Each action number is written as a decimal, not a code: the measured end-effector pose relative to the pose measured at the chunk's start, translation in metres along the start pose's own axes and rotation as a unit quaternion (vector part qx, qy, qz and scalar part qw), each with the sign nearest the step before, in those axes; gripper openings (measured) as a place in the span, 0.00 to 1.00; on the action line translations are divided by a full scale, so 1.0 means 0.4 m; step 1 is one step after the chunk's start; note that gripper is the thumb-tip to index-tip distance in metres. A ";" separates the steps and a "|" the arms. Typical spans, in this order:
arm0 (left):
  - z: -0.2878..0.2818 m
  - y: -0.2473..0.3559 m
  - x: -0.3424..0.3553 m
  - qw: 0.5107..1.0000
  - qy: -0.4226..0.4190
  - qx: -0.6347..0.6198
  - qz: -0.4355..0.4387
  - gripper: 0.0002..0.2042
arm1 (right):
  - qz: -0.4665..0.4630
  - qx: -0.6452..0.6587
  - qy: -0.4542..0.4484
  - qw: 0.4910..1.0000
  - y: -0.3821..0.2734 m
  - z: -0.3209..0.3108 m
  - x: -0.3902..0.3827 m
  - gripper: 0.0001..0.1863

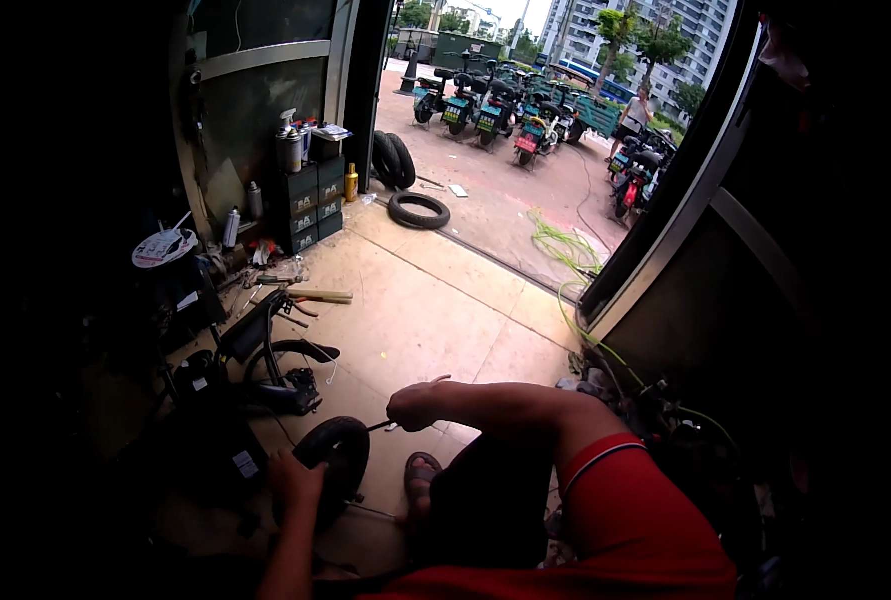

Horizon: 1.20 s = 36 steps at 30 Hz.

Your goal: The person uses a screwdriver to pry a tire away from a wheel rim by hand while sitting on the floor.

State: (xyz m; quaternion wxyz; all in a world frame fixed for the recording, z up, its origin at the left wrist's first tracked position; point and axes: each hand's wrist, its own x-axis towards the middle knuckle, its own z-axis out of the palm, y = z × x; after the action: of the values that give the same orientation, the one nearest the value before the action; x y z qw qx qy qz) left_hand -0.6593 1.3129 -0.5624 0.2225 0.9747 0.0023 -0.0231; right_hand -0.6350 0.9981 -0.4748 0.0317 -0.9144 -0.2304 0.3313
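A small black wheel with its tire (358,440) stands upright in front of me, left of my sandalled foot. My left hand (297,478) is closed on the tire's near-left side. In my right fist (415,407) is a thin, dark, rod-like tool (380,426), its tip meeting the tire's right edge; the handle is mostly hidden by the fingers. Lower on the same side, a slim metal-shafted tool with a red end (374,512) sticks out from the wheel. Just beyond the tire lies a dark vehicle part with a curved fender (306,348).
Stacked dark boxes (316,200) carry spray cans by the left door. A loose tire (420,211) lies at the doorway, with more leaning nearby. A yellow-green hose (564,245) runs along the right doorway side. Outside are parked scooters (496,112) and a standing person (638,115).
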 end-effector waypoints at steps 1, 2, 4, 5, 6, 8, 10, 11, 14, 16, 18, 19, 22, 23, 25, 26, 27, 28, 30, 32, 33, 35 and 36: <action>0.017 -0.003 0.016 1.000 -0.011 0.016 0.003 0.36 | -0.012 0.001 0.011 1.000 0.002 0.004 -0.006 0.09; 0.028 -0.011 0.030 0.999 -0.021 0.034 0.018 0.36 | -0.009 0.002 0.007 1.000 0.010 0.013 -0.004 0.09; 0.027 -0.021 0.039 0.999 -0.048 0.020 0.017 0.35 | -0.024 -0.009 0.006 1.000 0.026 0.023 0.007 0.09; 0.020 -0.021 0.044 0.997 -0.070 0.009 0.015 0.33 | -0.022 -0.009 0.005 1.000 0.030 0.025 0.006 0.09; 0.024 -0.025 0.045 0.997 -0.073 0.006 0.021 0.31 | -0.032 -0.016 0.005 0.999 0.035 0.028 0.004 0.09; 0.025 -0.043 0.038 0.998 -0.058 0.010 0.028 0.32 | -0.045 -0.024 0.009 0.999 0.027 0.018 0.003 0.08; 0.008 -0.042 0.033 0.998 -0.045 0.015 0.034 0.33 | -0.045 -0.013 0.020 0.999 0.018 0.017 0.001 0.08; -0.013 -0.015 0.029 0.996 -0.072 0.025 0.039 0.34 | -0.043 -0.010 0.019 0.999 0.020 0.022 0.000 0.08; -0.012 0.023 0.067 0.992 -0.089 0.032 0.078 0.36 | -0.029 -0.024 -0.004 0.999 0.024 0.042 0.012 0.09; -0.001 0.066 0.117 0.984 -0.146 0.044 0.093 0.40 | -0.091 -0.011 0.039 0.995 0.030 0.074 0.033 0.09; 0.013 0.091 0.184 0.962 -0.248 0.091 0.070 0.44 | -0.100 -0.008 0.044 0.994 0.012 0.069 0.043 0.08; 0.020 0.072 0.210 0.949 -0.283 0.121 0.066 0.46 | -0.109 -0.010 0.053 0.993 -0.013 0.054 0.048 0.08; -0.007 0.100 0.211 0.944 -0.304 0.116 0.052 0.46 | -0.071 -0.040 0.023 0.996 -0.019 0.006 0.024 0.09; -0.037 0.123 0.201 0.943 -0.310 0.109 0.056 0.45 | -0.073 -0.041 0.023 0.996 0.001 0.012 0.025 0.09; -0.022 0.114 0.211 0.934 -0.328 0.106 0.098 0.41 | -0.088 -0.014 0.038 0.995 0.046 0.047 0.031 0.08; -0.020 0.083 0.209 0.941 -0.306 0.079 0.117 0.39 | -0.094 0.013 0.038 0.995 0.037 0.033 0.035 0.08; -0.018 0.094 0.206 0.938 -0.301 0.117 0.129 0.37 | -0.101 0.007 0.041 0.994 0.057 0.049 0.046 0.07; -0.017 0.067 0.203 0.943 -0.283 0.109 0.139 0.37 | -0.118 0.007 0.059 0.991 0.061 0.054 0.062 0.07; -0.021 0.042 0.204 0.949 -0.268 0.093 0.138 0.36 | -0.104 -0.024 0.057 0.993 0.064 0.043 0.098 0.08; -0.021 0.043 0.204 0.950 -0.262 0.092 0.144 0.36 | -0.109 -0.023 0.065 0.992 0.111 0.056 0.144 0.09; -0.013 0.044 0.206 0.948 -0.269 0.098 0.142 0.36 | -0.124 -0.017 0.074 0.989 0.136 0.073 0.169 0.09; -0.012 0.070 0.211 0.947 -0.266 0.110 0.142 0.36 | -0.114 0.011 0.099 0.989 0.200 0.153 0.213 0.05; -0.014 0.076 0.214 0.944 -0.274 0.117 0.141 0.36 | -0.095 -0.005 0.085 0.992 0.222 0.175 0.231 0.04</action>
State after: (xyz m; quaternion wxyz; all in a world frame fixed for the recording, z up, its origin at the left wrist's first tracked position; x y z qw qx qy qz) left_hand -0.5731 1.2876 -0.5481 0.1002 0.9401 -0.1990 -0.2582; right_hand -0.5806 0.9530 -0.6026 0.0781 -0.9132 -0.3147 0.2467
